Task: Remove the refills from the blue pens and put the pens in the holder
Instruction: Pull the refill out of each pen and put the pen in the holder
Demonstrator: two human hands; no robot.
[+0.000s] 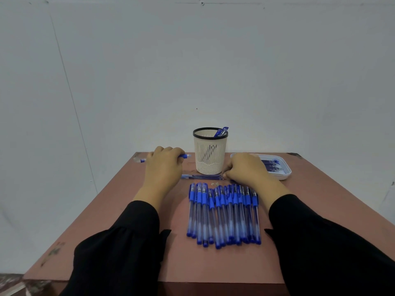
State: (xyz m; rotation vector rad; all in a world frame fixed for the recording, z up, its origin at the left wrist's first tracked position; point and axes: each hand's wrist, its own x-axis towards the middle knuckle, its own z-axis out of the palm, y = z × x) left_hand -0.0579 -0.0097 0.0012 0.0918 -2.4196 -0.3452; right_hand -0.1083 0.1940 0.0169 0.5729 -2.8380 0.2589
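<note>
1. We have our left hand curled round one pen body at the far left of the table, its blue ends poking out on both sides of the fist.
2. Our right hand pinches the right end of a thin refill, which lies flat just in front of the holder; the fingertips themselves are tucked under, so we judge the pinch from the curl.
3. Done so far: the cream holder at the far middle shows at least two blue pens leaning against its right rim, and the white tray at the far right carries a small heap of refills, too bunched to count.
4. This looks like the step between: refill out, heading for the tray, emptied pen heading for the holder.
5. Left to do: the row of pens near us, caps pointing away, roughly thirteen side by side, untouched.
6. So we are early on: most of the work is ahead.
7. Some tiny pale bits sit just beyond the row.
</note>
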